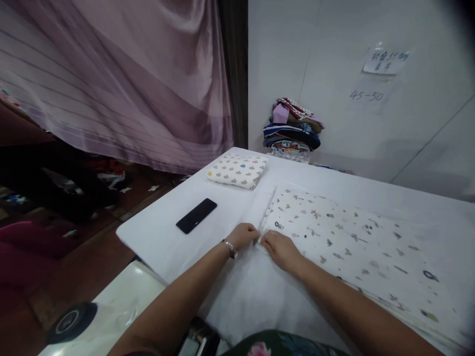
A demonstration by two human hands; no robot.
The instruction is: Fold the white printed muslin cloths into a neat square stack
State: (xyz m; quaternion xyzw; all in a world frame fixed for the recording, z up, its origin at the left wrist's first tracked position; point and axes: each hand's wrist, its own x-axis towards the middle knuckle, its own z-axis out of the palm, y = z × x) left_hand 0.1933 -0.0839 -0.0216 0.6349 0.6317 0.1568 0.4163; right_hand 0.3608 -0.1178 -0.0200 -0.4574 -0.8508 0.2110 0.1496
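Observation:
A white printed cloth (334,237), laid flat in layers, spreads over the right side of the white table. At its near left corner, my left hand (243,236) has its fingers pinched at the cloth's edge; a silver bracelet circles that wrist. My right hand (281,248) is closed on the same corner, its knuckles resting against the fabric. The two hands almost meet there. What exactly lies between the left fingertips is too small to make out, though it appears to be the cloth's edge.
A black phone (196,215) lies left of my hands. Behind it sits a folded printed cloth (238,170). A stack of folded fabrics (293,129) stands by the wall. Pink curtains (148,74) hang at left, with a person's dark-clothed legs (59,173) nearby.

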